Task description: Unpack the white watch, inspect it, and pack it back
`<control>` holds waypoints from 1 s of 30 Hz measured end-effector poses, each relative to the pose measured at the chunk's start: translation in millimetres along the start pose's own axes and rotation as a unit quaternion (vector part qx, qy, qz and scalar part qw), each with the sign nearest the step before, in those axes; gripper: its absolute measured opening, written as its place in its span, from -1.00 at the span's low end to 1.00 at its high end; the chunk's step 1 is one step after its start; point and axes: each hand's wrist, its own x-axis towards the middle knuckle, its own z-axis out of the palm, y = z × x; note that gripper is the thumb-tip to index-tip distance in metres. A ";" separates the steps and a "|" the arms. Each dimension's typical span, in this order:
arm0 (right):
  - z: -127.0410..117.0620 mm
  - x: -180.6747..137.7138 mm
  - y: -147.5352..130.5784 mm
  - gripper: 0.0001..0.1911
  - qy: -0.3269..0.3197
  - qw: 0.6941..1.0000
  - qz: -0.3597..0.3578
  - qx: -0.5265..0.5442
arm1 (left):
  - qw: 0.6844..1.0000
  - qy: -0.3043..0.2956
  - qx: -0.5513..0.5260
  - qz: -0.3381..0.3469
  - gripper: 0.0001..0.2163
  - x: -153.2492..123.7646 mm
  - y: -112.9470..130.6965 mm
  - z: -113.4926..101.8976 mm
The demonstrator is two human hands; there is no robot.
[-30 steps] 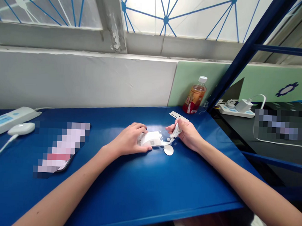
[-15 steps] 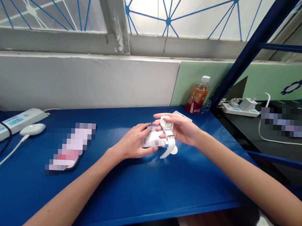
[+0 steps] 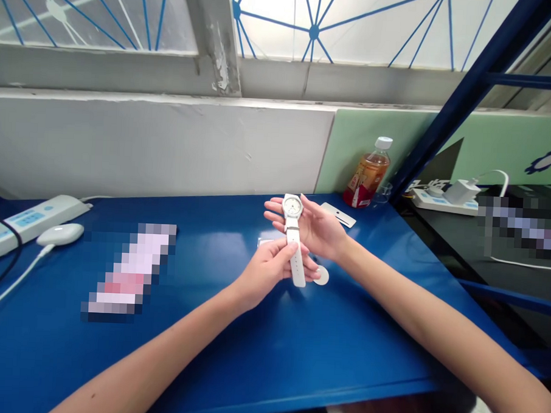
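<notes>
My left hand (image 3: 266,268) pinches the lower strap of the white watch (image 3: 292,206) between thumb and fingers. My right hand (image 3: 319,228) lies open, palm up, the dial resting across its fingers at 12 o'clock. On the blue table (image 3: 251,351), a white disc (image 3: 322,276) lies at 4 o'clock and a bottle (image 3: 369,173) stands at 2 o'clock.

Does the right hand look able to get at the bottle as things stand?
Likely yes: only bare blue table and a flat white card lie between the right hand and the bottle. But the white watch lies on its open palm.
</notes>
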 end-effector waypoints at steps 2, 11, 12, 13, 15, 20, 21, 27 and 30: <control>-2.7 -1.8 -2.1 -0.49 -0.004 1.000 0.016 -0.006 | 0.999 -0.005 -0.031 -0.026 -0.69 0.4 -1.5 0.1; -1.6 -4.4 -11.7 -0.43 -0.017 0.997 0.028 -0.063 | 0.992 0.031 -0.097 -0.078 -0.76 1.1 0.6 -2.0; -1.6 -4.7 -13.3 -0.40 -0.017 0.997 0.033 -0.062 | 0.991 0.024 -0.105 -0.081 -0.77 1.2 1.3 -2.3; -1.5 -5.0 -14.7 -0.37 -0.019 0.997 0.039 -0.062 | 0.990 0.017 -0.111 -0.086 -0.77 1.1 2.1 -2.5; -1.3 -5.4 -16.6 -0.33 -0.029 0.997 0.047 -0.062 | 0.988 0.004 -0.119 -0.097 -0.77 0.7 3.8 -2.3; 2.0 -6.5 -16.4 -0.35 -0.047 0.996 0.045 -0.060 | 0.985 0.000 -0.132 -0.112 -0.76 -0.9 5.4 -1.7; 2.9 -6.8 -16.0 -0.35 -0.048 0.996 0.045 -0.060 | 0.985 0.000 -0.132 -0.113 -0.76 -1.0 5.0 -1.8; 5.9 -7.9 -15.3 -0.33 -0.050 0.995 0.053 -0.065 | 0.984 0.002 -0.128 -0.121 -0.78 -0.7 2.4 -2.0; 5.9 -7.8 -14.4 -0.36 -0.055 0.995 0.054 -0.059 | 0.984 0.010 -0.123 -0.129 -0.77 -0.9 3.2 -1.3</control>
